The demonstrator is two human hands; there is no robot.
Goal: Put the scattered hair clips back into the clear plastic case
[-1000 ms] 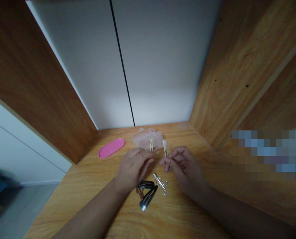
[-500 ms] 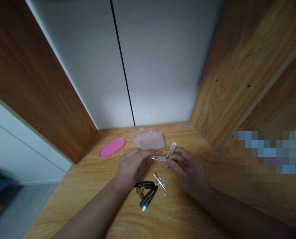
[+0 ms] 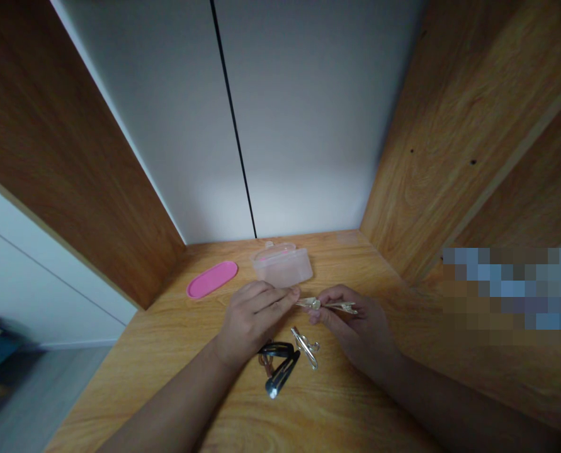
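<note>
Between my hands are silvery-gold hair clips. My left hand point(image 3: 256, 318) pinches the tip of one hair clip point(image 3: 310, 302), whose round end points right. My right hand point(image 3: 362, 324) has thumb and fingers closed on another metal hair clip point(image 3: 344, 307), which lies nearly level, its near end meeting the left one. Below them on the wood rest a silvery hair clip point(image 3: 305, 347) and two black snap clips point(image 3: 283, 374). A small brown item point(image 3: 266, 363), partly hidden under the black clips, cannot be made out fully.
On the wooden tabletop point(image 3: 157, 371), a pink oval lid point(image 3: 212, 280) lies left of a translucent plastic box point(image 3: 284, 267). White panels point(image 3: 303, 126) rise behind, with wooden side boards point(image 3: 417, 189) on both sides. A pixelated patch covers the right edge.
The clip in my right hand has turned from slanting upward to nearly level, pointing right. My left fingers have shifted slightly right along their clip. The things on the table stay put.
</note>
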